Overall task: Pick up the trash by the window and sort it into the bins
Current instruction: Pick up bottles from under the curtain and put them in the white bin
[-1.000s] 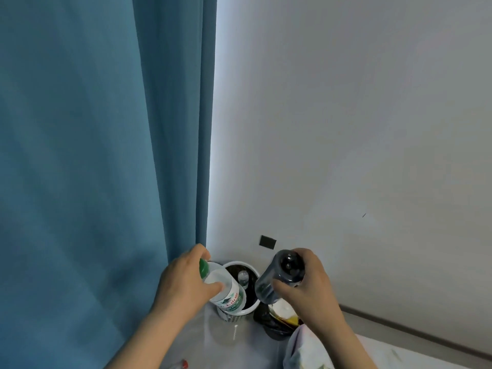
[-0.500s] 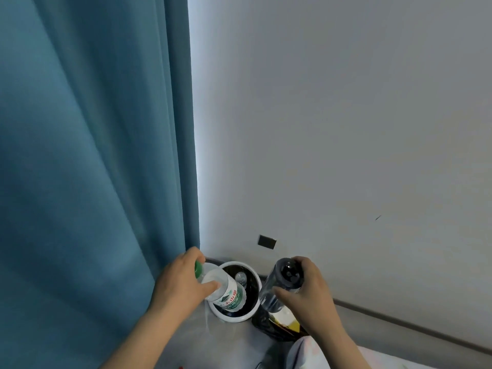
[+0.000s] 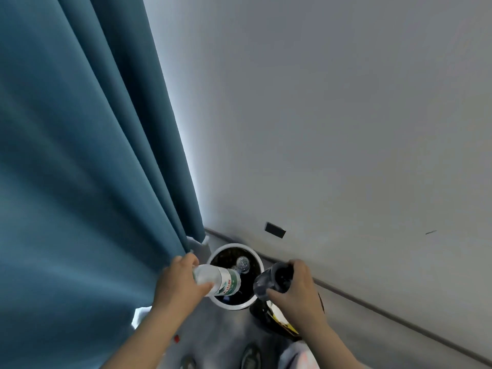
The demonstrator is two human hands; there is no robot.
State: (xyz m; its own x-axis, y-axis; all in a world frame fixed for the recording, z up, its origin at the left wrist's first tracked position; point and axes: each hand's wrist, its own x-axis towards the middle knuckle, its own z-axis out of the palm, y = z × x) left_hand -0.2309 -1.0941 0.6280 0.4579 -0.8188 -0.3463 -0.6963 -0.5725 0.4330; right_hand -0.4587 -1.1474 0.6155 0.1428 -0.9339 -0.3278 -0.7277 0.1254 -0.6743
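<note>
curtain [image 3: 80, 155] corner, white bin [image 3: 234, 304] below. left hand [image 3: 181, 284] grips clear bottle [image 3: 218, 279], right hand [image 3: 295, 291] grips dark bottle [image 3: 271, 279]. drop step; next likely release over bin.

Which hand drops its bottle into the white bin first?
Left hand: its clear green-labelled plastic bottle hangs over the round white bin; the right hand holds a dark bottle at its rim.
</note>
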